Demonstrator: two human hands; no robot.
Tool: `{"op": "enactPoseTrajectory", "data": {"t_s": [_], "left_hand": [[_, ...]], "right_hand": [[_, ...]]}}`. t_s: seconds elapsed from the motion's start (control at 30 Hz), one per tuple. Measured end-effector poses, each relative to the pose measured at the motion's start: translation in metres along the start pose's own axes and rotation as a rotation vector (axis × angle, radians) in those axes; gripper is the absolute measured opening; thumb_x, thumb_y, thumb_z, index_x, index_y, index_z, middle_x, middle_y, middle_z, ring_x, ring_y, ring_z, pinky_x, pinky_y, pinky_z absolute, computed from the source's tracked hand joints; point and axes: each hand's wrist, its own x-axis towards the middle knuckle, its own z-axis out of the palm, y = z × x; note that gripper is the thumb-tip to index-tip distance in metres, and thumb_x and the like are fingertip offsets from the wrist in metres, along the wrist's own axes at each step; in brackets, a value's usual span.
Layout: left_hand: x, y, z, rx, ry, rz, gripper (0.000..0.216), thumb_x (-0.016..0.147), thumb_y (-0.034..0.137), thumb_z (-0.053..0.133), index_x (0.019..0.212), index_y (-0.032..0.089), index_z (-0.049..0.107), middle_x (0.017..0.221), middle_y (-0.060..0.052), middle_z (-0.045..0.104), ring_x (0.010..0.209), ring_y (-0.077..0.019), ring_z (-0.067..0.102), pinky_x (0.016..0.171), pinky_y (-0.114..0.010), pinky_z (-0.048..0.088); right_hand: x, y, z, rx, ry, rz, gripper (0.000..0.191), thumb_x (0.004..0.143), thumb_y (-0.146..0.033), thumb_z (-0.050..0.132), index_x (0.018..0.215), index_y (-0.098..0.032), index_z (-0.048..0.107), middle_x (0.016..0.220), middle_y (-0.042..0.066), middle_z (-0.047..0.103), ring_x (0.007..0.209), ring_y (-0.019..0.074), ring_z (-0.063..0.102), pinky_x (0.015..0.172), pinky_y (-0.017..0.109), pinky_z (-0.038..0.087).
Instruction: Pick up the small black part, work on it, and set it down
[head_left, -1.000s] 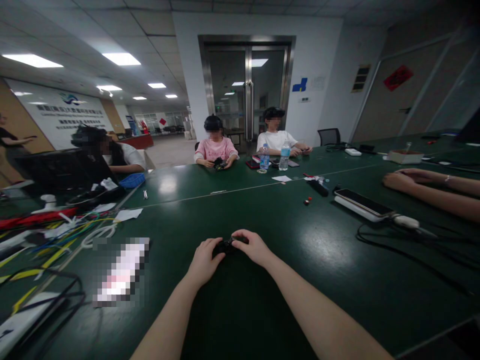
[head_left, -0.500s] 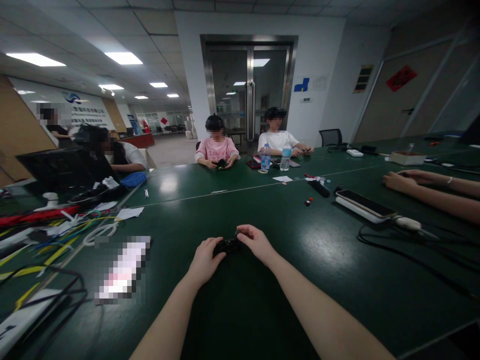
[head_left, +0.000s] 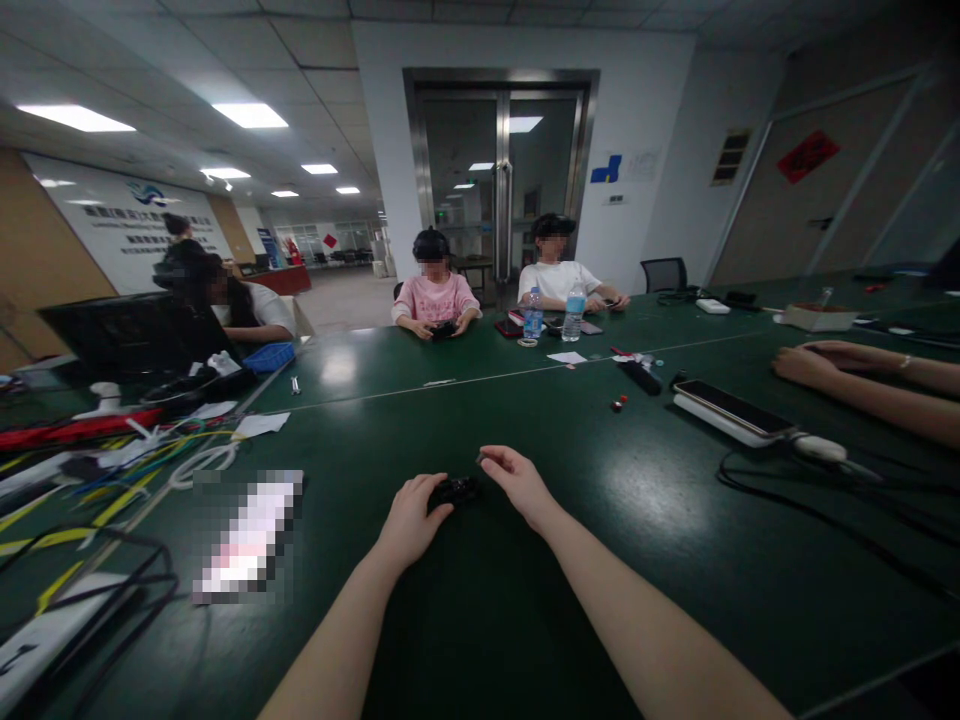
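Observation:
A small black object (head_left: 459, 489), its kind too dark to make out, lies at the green table's surface in front of me. My left hand (head_left: 411, 518) grips its left end between thumb and fingers. Just to the right, my right hand (head_left: 519, 488) is raised a little, with thumb and index finger pinched together. A tiny dark speck shows at those fingertips, too small to name. Between the right hand and the black object there is a narrow gap.
A bright, blurred-out phone-like slab (head_left: 251, 540) lies to the left, near tangled cables (head_left: 112, 510). To the right sit a phone on a white block (head_left: 731, 415) and a co-worker's hands (head_left: 817, 365). Two bottles (head_left: 573, 315) stand across the table (head_left: 360, 440), before two seated people.
My right hand has drawn slightly right, away from the black object. The left hand keeps its place. At the far left, a standing person has shifted rightward behind the monitor.

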Motion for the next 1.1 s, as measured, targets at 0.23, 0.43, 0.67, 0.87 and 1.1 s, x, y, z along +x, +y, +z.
{"op": "enactPoseTrajectory", "data": {"t_s": [0.23,0.43,0.67,0.87,1.1], "left_hand": [[-0.0007,0.0024,-0.0016,-0.012,-0.015,-0.026,0.042,0.079,0.032,0.051,0.120,0.025,0.047,0.122,-0.003,0.052,0.112,-0.0202,0.046,0.096,-0.036,0.034],[-0.0007,0.0006,-0.0002,-0.020,-0.014,-0.041,0.046,0.079,0.032,0.051,0.124,0.025,0.044,0.123,-0.005,0.051,0.114,-0.0217,0.045,0.096,-0.038,0.034],[-0.0012,0.0052,-0.0024,-0.021,-0.022,-0.057,0.042,0.078,0.032,0.051,0.120,0.025,0.048,0.124,-0.005,0.050,0.114,-0.0223,0.044,0.097,-0.039,0.034],[-0.0009,0.0032,-0.0013,-0.026,-0.011,-0.019,0.041,0.079,0.033,0.050,0.120,0.025,0.048,0.122,-0.005,0.051,0.112,-0.0218,0.046,0.096,-0.038,0.034],[0.0004,0.0018,-0.0001,-0.006,-0.011,-0.022,0.042,0.078,0.031,0.051,0.119,0.023,0.049,0.122,-0.005,0.051,0.113,-0.0217,0.046,0.097,-0.038,0.032]], "right_hand": [[0.0012,0.0029,-0.0013,-0.020,0.018,0.034,0.036,0.075,-0.036,0.056,0.109,-0.023,0.054,0.109,0.003,0.060,0.102,0.0175,0.055,0.088,0.035,0.042],[-0.0020,-0.0023,-0.0026,-0.037,0.012,0.053,0.035,0.076,-0.036,0.055,0.109,-0.024,0.054,0.111,0.003,0.059,0.103,0.0178,0.054,0.088,0.035,0.044],[-0.0036,-0.0052,-0.0027,-0.056,0.008,0.061,0.034,0.078,-0.034,0.054,0.110,-0.025,0.053,0.112,0.003,0.058,0.104,0.0179,0.054,0.088,0.035,0.044],[-0.0034,-0.0043,-0.0023,-0.020,0.007,0.050,0.035,0.075,-0.034,0.056,0.109,-0.023,0.054,0.110,0.003,0.060,0.102,0.0171,0.055,0.088,0.034,0.044],[-0.0029,-0.0047,-0.0006,-0.004,0.002,0.043,0.036,0.073,-0.035,0.058,0.107,-0.021,0.056,0.106,0.004,0.062,0.101,0.0175,0.056,0.090,0.035,0.043]]}}
